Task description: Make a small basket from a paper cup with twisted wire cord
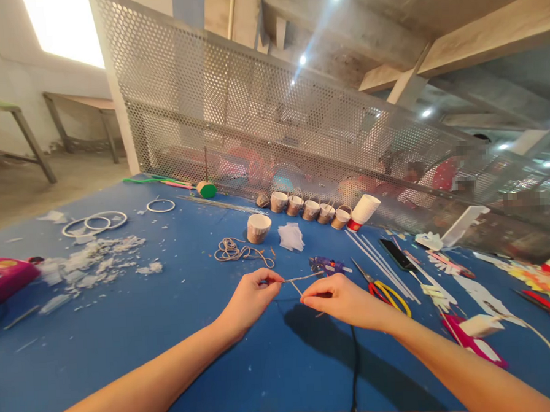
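Observation:
A thin piece of cord [295,287] is stretched between my two hands above the blue table. My left hand [256,293] pinches one end between thumb and fingers. My right hand [332,295] pinches it farther along, where a short length bends off at an angle. Just behind my right hand lies a purple glue gun [330,265], partly hidden, with a black cable running toward the table's front edge. Scissors with red and yellow handles [390,295] lie beside my right wrist. Beyond my hands are a loose coil of cord [240,251] and a small wrapped cup [258,228].
Several small cups [311,209] line the perforated metal screen [251,109]. White paper pieces [291,236], white sticks [381,259] and a phone [397,254] lie on the blue table [180,340]. Paper scraps [93,261] and white rings [96,223] are at left.

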A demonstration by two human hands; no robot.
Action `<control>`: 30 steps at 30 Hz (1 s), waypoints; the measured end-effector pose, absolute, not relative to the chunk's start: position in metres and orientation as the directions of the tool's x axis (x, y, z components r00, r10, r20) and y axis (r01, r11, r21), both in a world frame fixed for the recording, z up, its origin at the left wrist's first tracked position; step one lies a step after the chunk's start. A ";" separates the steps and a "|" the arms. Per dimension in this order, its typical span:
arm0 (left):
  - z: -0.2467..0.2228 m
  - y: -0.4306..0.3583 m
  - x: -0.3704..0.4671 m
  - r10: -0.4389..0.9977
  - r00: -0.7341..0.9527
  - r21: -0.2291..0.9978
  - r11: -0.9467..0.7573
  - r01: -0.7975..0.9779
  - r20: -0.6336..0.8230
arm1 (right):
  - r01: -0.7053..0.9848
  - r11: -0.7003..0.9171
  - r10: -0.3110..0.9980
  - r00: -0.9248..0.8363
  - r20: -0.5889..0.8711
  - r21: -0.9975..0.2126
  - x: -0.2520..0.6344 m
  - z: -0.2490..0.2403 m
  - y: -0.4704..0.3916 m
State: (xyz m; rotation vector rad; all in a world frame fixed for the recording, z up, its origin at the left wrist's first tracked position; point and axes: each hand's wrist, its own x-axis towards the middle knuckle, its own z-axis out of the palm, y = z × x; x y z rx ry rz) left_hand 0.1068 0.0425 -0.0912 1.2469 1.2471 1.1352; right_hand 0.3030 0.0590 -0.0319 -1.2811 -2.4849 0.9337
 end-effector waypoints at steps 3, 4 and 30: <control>-0.094 0.043 0.106 0.990 -0.006 0.967 -0.139 0.215 0.144 | 0.641 0.600 0.751 -0.658 0.059 -0.479 0.293 -0.021 0.052; -0.094 0.043 0.105 0.981 0.000 0.949 -0.187 0.254 0.193 | 0.636 0.632 0.740 -0.664 0.102 -0.443 0.290 -0.017 0.052; -0.083 0.038 0.106 0.996 0.051 0.990 -0.081 0.117 0.075 | 0.585 0.212 0.796 -0.568 -0.209 -0.783 0.303 -0.045 0.061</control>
